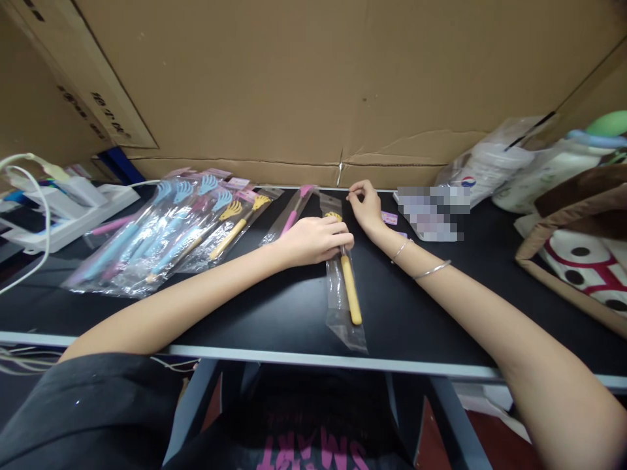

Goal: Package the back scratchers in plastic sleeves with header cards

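My left hand (318, 240) lies across a yellow back scratcher (351, 287) in a clear plastic bag (337, 307), its fingers curled around the shaft. The claw end shows just above my fingers, and the yellow handle points toward the table's front edge. Close by on the right, my right hand (366, 207) is closed in a pinch beside the bag's top end; anything between its fingertips is too small to make out. A small purple-pink card (389, 218) rests by my right wrist. Left of my left hand lies a pink back scratcher (292, 217) in its own bag.
Several bagged blue and yellow back scratchers (183, 225) are piled on the left of the black table (274, 313), beside a white power strip (73, 215). A phone (411, 212), a bagged cup (494, 163), a bottle (558, 170) and a brown-trimmed bag (543, 235) stand right. Cardboard (294, 78) walls the back.
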The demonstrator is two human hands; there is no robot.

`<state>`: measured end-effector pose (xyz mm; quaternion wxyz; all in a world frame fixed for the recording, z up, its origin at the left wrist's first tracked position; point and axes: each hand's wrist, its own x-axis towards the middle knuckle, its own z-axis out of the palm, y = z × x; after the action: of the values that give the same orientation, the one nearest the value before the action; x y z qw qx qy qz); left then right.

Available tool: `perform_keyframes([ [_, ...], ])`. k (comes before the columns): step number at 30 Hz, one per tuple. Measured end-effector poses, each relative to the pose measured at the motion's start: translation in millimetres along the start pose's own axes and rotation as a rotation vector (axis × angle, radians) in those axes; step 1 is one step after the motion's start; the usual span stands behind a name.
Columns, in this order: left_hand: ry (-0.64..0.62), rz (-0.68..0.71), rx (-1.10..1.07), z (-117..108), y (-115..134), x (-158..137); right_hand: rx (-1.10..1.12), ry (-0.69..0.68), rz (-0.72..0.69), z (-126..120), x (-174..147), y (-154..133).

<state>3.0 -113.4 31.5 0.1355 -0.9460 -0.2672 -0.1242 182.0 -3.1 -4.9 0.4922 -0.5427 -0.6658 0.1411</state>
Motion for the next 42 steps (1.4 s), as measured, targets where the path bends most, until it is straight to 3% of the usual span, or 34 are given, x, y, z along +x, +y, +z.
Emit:
perform_keyframes([
  [10,-0.386,0.078,-0.48,-47.3,-20.2,-4.4,-0.032,-0.078,-0.009,-2.0,-2.7,-5.3],
  [14,-0.465,0.002,-0.667,-52.7,-31.8,8.5,0.005,-0.097,-0.026,-0.7,-1.0,-2.2],
  [17,-0.408,-0.129,-0.688,-42.1,-47.1,24.1,0.013,-0.096,-0.035,0.5,0.9,1.1],
  [21,-0.173,-0.362,-0.307,-11.3,-70.7,39.8,-0.018,-0.072,-0.016,0.8,1.7,2.6],
  [24,-0.232,-0.45,-0.169,9.0,-81.5,43.4,-0.022,-0.062,0.005,0.0,0.8,1.2],
  [36,-0.086,-0.461,-0.137,31.2,-81.6,38.7,0.004,-0.068,-0.042,3.4,2.1,5.6],
  [42,0.125,-0.468,-0.315,47.2,-92.8,36.5,0.042,-0.057,-0.041,2.9,3.2,7.4],
])
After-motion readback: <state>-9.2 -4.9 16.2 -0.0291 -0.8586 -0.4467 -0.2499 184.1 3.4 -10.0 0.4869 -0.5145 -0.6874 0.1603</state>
